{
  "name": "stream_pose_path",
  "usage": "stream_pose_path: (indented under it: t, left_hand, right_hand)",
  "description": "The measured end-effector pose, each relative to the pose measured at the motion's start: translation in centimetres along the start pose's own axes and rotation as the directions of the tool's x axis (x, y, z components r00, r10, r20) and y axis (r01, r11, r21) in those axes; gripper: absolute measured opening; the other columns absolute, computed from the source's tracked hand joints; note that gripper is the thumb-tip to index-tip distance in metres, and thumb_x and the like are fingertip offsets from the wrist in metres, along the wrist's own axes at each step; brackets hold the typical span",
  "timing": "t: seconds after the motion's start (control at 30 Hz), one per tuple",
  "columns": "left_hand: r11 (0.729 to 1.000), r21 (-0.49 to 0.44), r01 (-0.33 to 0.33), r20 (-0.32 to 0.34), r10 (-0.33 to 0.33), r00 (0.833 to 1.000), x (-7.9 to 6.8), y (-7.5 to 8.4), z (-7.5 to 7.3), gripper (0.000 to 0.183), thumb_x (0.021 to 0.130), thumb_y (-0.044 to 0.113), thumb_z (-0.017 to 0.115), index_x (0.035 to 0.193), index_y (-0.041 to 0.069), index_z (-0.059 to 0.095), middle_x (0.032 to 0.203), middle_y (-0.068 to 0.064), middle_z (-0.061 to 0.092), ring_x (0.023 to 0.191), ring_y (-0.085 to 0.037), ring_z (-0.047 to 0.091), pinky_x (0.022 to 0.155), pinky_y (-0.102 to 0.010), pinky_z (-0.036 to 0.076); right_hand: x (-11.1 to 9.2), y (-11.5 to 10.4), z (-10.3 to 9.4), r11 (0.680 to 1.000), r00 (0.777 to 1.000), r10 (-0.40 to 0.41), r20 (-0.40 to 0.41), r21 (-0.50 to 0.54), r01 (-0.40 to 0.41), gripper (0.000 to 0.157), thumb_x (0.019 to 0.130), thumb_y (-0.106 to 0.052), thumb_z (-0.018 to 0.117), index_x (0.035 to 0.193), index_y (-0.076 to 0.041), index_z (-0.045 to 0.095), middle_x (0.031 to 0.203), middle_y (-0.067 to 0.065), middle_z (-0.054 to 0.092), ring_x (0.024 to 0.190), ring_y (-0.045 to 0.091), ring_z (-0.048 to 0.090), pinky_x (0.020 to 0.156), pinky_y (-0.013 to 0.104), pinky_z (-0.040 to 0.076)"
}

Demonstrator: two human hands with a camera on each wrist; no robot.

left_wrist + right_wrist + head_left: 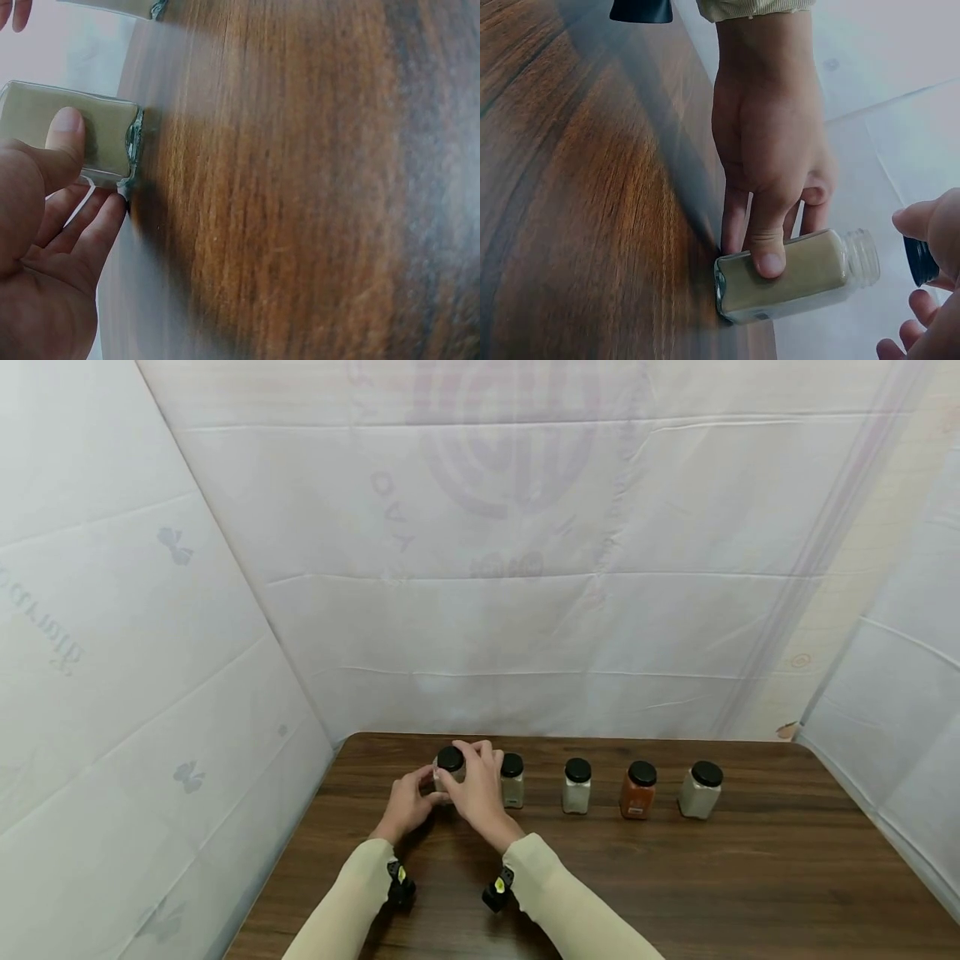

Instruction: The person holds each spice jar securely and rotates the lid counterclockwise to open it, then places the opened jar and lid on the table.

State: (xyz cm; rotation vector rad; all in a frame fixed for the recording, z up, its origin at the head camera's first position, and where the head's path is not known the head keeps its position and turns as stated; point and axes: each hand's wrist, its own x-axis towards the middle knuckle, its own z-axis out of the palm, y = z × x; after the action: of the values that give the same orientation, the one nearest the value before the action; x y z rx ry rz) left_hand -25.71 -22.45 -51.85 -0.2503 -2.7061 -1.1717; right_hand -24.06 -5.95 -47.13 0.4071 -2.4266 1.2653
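Observation:
My left hand [408, 804] grips a square clear glass jar [817, 266] of tan-beige powder low on its sides, thumb across the near face. In the right wrist view the jar stands upright on the table, its threaded neck bare. Between the fingers and thumb of my right hand [480, 787] is a black screw lid [921, 261], held just above the neck with a gap between them. From the head view the lid covers the jar's mouth and the right hand hides part of the glass. The left wrist view shows the left hand [64, 247] around the jar's base.
To the right stand several similar jars with black lids: a beige one [513, 790] close to my right hand, a whitish one [576, 797], an orange-red one [637, 798] and a grey-beige one [699, 798]. The brown wooden table [720, 885] meets white sheeting [480, 635] behind.

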Motion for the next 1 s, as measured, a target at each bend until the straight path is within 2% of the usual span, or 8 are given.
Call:
stream_pose_path:
  t: [0.17,0.33,0.7,1.0]
  left_hand:
    - [1.0,0.0,-0.011,-0.007,0.011,1.0,0.1,0.1,0.2,0.049,0.088,0.016,0.082,0.133,0.003,0.067,0.122,-0.019,0.072,0.115,-0.036,0.068,0.097,-0.054,0.053]
    - [1.0,0.002,-0.028,-0.008,0.028,1.0,0.2,0.1,0.3,0.049,0.088,0.014,0.082,0.132,0.001,0.067,0.119,-0.02,0.072,0.113,-0.037,0.068,0.096,-0.054,0.053]
    - [1.0,0.001,-0.005,-0.002,0.005,1.0,0.2,-0.1,-0.2,0.053,0.087,0.011,0.083,0.135,0.0,0.064,0.121,-0.021,0.072,0.116,-0.037,0.067,0.099,-0.055,0.052]
    - [1.0,-0.008,0.003,0.008,-0.003,1.0,0.1,0.1,-0.1,0.051,0.088,0.01,0.082,0.135,0.0,0.064,0.122,-0.02,0.071,0.116,-0.037,0.067,0.099,-0.054,0.052]
  right_hand:
    - [-0.4,0.6,-0.6,1.0,1.0,-0.017,-0.002,-0.006,0.017,0.051,0.092,-0.025,0.08,0.139,-0.012,0.063,0.118,0.008,0.052,0.1,0.023,0.039,0.076,0.036,0.041]
    - [-0.8,0.8,-1.0,1.0,1.0,-0.029,-0.003,-0.005,0.029,0.051,0.092,-0.024,0.081,0.138,-0.012,0.063,0.118,0.009,0.053,0.1,0.024,0.041,0.077,0.037,0.042]
    - [-1.4,0.3,-1.5,0.997,0.997,-0.07,0.014,0.01,0.07,0.051,0.091,-0.02,0.081,0.138,-0.01,0.063,0.118,0.009,0.053,0.101,0.025,0.041,0.081,0.037,0.044]
    - [-1.9,0.6,-1.7,0.996,0.996,-0.089,0.023,0.012,0.089,0.048,0.09,-0.018,0.082,0.134,-0.008,0.064,0.117,0.01,0.055,0.095,0.023,0.043,0.078,0.036,0.044]
